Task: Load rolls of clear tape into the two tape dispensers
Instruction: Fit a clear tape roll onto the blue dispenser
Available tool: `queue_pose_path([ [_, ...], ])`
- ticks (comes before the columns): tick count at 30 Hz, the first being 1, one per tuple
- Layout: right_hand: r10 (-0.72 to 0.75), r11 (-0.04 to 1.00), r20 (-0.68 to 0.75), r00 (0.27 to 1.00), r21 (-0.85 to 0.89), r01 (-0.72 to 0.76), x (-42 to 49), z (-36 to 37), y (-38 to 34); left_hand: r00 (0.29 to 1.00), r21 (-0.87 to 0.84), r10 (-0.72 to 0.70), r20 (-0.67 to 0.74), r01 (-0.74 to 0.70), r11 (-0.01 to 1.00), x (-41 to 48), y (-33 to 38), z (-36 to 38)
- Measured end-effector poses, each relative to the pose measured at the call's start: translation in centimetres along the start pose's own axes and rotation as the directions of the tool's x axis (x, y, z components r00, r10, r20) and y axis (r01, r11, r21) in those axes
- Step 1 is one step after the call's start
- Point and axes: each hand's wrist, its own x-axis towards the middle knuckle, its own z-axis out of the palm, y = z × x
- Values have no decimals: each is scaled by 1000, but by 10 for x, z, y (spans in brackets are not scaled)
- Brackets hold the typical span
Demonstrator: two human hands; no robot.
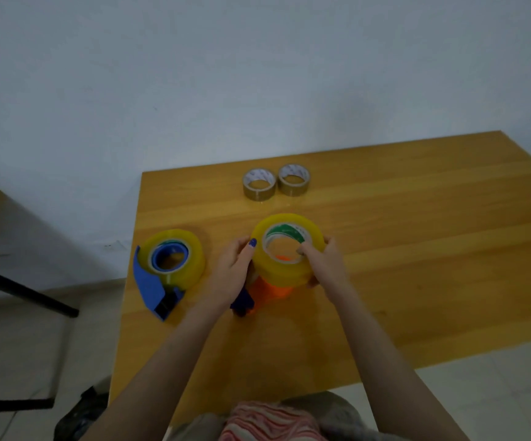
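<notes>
forearms [175, 354]: bare | left hand [230, 269]: blue thumbnail polish | garment [267, 421]: pink-and-white wavy stripes, grey fabric [343, 415] beside

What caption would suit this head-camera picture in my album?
Left grip and right grip hold a clear tape roll over the orange dispenser; the blue dispenser is already loaded.

I see the blue dispenser [154, 286] lying on its side at the left of the desk [417, 249], with a thick yellowish loaded roll [191, 262] on its hub. The second roll [285, 265] sits flat over the orange dispenser [269, 291], gripped by the left hand [235, 265] and the right hand [323, 261]. Two small rolls [259, 183] lie flat, side by side, farther back.
</notes>
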Motion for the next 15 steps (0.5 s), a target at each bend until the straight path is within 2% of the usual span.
queue_pose_path([
  [3,11,998,28,1000,-70,-9,0,4,9,995,135,-60,-78,70,988,2,-9,-4],
  [6,0,992,39,999,-122,5,2,8,17,990,233,-116,-85,133,963,-1,-30,-13],
  [10,-7,988,25,1000,-153,11,3,10,25,989,365,-148,3,137,921,-16,-48,-17],
  [15,-15,988,-36,999,-155,9,7,13,27,983,355,-164,85,124,927,-25,-53,-13],
])
